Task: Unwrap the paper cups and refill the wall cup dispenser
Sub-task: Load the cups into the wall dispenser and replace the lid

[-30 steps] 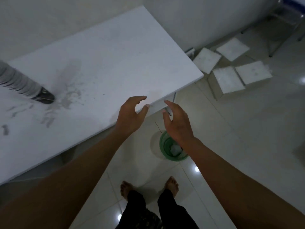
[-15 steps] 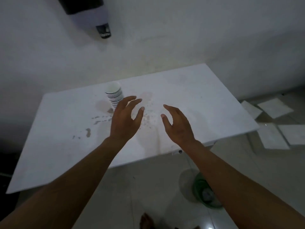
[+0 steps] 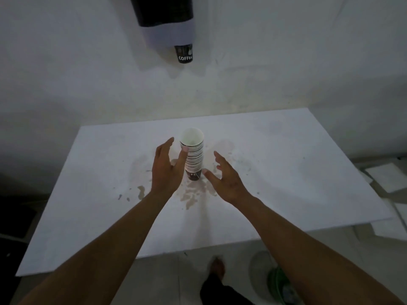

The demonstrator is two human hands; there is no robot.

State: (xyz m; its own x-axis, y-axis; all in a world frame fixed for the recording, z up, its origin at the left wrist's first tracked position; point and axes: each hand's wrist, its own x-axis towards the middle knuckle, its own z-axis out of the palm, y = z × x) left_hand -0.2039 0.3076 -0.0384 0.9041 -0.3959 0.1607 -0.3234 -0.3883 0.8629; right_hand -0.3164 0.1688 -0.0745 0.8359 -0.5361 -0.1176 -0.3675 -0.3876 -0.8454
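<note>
A person's left hand (image 3: 166,170) and right hand (image 3: 226,178), both spread open and holding nothing, flank an upright stack of paper cups (image 3: 193,156) near the middle of a white table (image 3: 297,172); the left thumb lies against the stack. Bare tabletop surrounds it on every side, marked with brown stains (image 3: 191,194). Above, the wall dispenser (image 3: 167,23) shows one cup (image 3: 184,54) at its mouth. A green bin (image 3: 278,287) sits on the floor.

Dim, flat light with a grey cast. Soft shadows darken toward 8 o'clock. Wide-angle bending warps the edges.
</note>
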